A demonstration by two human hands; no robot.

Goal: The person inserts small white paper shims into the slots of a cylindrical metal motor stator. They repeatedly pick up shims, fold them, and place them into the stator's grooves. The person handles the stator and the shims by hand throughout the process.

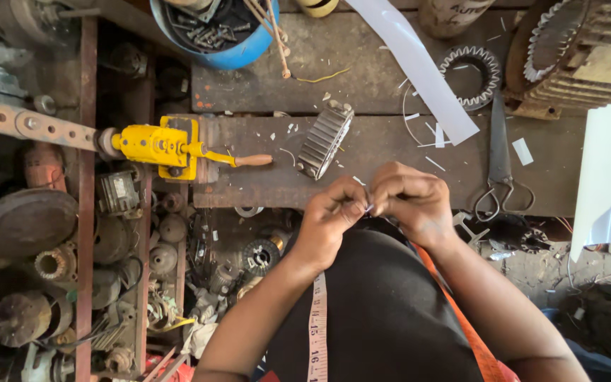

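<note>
Paper sliver (368, 207), mostly hidden, pinched between left hand (330, 216) and right hand (410, 200).

Motor repair workshop: stator cores (325, 139), scissors (501, 157), scrap parts (26, 221).

Small white label (119, 187) on grey motor, left shelf.

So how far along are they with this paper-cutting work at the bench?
Cutting looks partly done: white scraps litter the wooden bench, and the scissors lie set down. In hand: the left hand and right hand pinch a tiny piece, too small to identify. Left: most of the long white strip is uncut, and the finned metal core lies untouched.
</note>
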